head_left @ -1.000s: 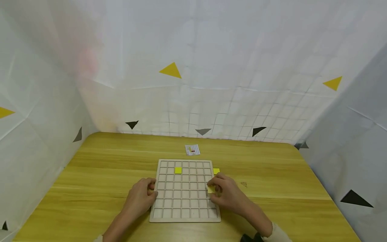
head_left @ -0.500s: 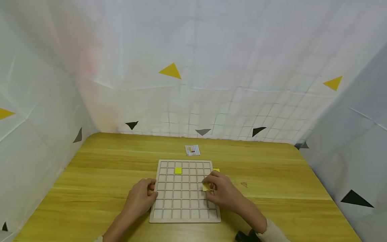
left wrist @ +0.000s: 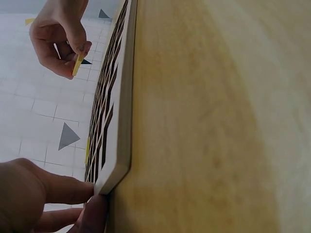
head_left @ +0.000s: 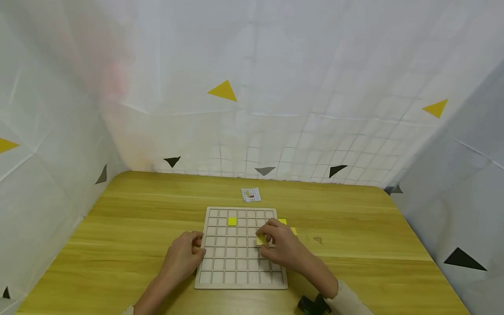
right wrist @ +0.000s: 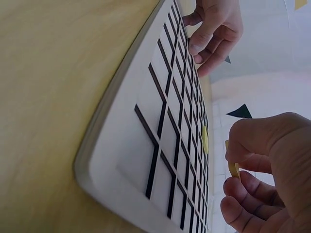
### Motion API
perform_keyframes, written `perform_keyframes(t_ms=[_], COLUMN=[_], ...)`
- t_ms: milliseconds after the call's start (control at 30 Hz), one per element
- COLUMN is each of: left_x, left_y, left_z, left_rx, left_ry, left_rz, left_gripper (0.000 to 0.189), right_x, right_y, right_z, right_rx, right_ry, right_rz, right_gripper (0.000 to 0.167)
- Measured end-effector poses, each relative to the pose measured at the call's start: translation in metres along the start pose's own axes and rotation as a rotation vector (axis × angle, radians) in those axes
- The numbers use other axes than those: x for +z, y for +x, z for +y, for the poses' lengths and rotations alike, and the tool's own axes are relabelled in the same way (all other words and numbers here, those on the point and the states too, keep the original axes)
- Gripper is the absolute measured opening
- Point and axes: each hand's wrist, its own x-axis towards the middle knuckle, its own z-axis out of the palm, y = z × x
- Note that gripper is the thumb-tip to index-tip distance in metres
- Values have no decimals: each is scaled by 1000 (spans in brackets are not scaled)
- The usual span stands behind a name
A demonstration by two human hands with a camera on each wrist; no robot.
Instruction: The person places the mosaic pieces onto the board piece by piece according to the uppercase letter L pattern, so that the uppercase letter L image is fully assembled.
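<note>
Your left hand [head_left: 183, 255] has the left edge of the pale wooden grid board [head_left: 241, 287] pinched between thumb and fingers; board lies flat on the wood-grain table [head_left: 138, 218]. One bright yellow square tile [head_left: 232, 222] sits in the board's second row from the far edge, third column from left. White printed grid card [head_left: 250, 194] lies just past the far edge. Held thin yellow square piece [head_left: 260, 240]: pinched in your right hand's [head_left: 284, 247] fingertips, raised over the board's right half, well apart from your left. Two loose yellow squares [head_left: 282, 222] lie right of the board, partly behind that hand.
</note>
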Motion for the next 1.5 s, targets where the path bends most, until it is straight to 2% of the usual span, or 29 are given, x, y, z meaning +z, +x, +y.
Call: perform_keyframes(t_ms=[267, 500, 733, 1000, 1500], left_x=[0, 1, 0, 1, -1], left_y=[0, 0, 0, 0, -2], left_z=[1, 1, -1, -1, 1], left_rx=[8, 6, -4, -16, 9], left_ry=[1, 0, 13, 5, 5], left_rz=[-3, -1, -3, -6, 1], left_gripper=[39, 40, 40, 40, 38], right_x=[5, 10, 15, 21, 33], right_y=[6, 14, 20, 29, 47], right_z=[-2, -4, -8, -10, -4], right_rx=[7, -23, 40, 16, -2], right_ry=[-6, -23, 3, 9, 8], right_rz=[10, 26, -15, -19, -46], right_gripper=[27, 27, 25, 24, 25])
